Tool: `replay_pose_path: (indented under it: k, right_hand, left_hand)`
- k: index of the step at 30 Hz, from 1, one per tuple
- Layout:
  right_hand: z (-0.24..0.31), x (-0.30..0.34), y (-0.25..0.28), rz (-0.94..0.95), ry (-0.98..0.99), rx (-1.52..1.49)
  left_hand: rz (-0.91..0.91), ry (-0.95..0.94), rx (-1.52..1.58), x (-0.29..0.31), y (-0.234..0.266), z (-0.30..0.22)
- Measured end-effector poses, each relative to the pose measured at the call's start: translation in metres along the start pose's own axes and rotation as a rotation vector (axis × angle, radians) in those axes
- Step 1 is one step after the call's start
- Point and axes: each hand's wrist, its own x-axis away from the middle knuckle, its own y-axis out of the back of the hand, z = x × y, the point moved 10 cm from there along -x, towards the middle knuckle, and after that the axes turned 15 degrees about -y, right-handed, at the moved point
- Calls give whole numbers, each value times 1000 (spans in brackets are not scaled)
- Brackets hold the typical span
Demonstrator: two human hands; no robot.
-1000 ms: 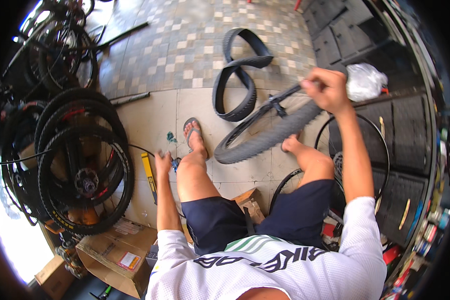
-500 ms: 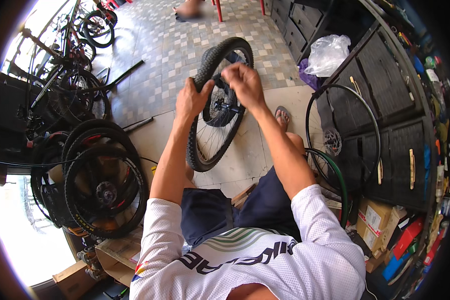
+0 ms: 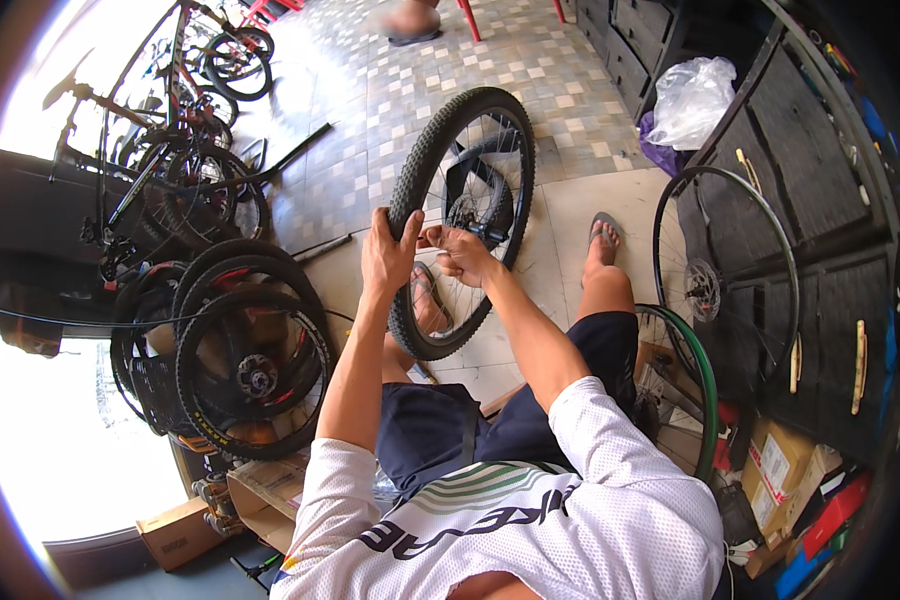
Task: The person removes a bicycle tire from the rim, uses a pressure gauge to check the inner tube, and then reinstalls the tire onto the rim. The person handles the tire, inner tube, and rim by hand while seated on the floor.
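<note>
Bicycle wheel (image 3: 464,214) on edge; left hand (image 3: 386,258) clasps it at nine o'clock, likely for steadiness; right hand (image 3: 464,254) narrowed just inside, whether holding anything, cannot tell

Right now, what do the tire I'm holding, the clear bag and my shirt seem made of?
The tire looks like matte black rubber, with knobby tread. The clear bag seems thin, glossy plastic: crinkled and see-through. Your shirt appears matte mesh cloth, finely dotted; fiber unclear.
</note>
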Motion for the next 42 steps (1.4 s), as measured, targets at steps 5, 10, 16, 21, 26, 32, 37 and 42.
replay_pose_path:
  k: [5,10,16,21,26,32,37,42]
  right_hand:
    - [-8,-12,1,8,33,11]
    - [-18,-18,10,-114,-66,74]
    - [-17,-15,1,41,-98,-114]
    - [-22,-18,3,-45,-138,-54]
    - [-20,-25,-1,5,-157,17]
    - [-24,-25,-5,75,-166,-62]
    - [-26,-28,0,43,-203,-17]
    - [-20,-24,-2,58,-150,-35]
  left_hand:
    - [15,23,24,8,1,4]
    - [-15,-25,28,10,1,3]
    - [-23,-29,72,11,7,3]
    - [-46,-36,68,16,10,11]
    - [-29,-9,72,17,11,13]
    - [-28,-1,84,19,14,11]
    - [19,63,93,18,10,14]
    - [19,73,76,18,8,14]
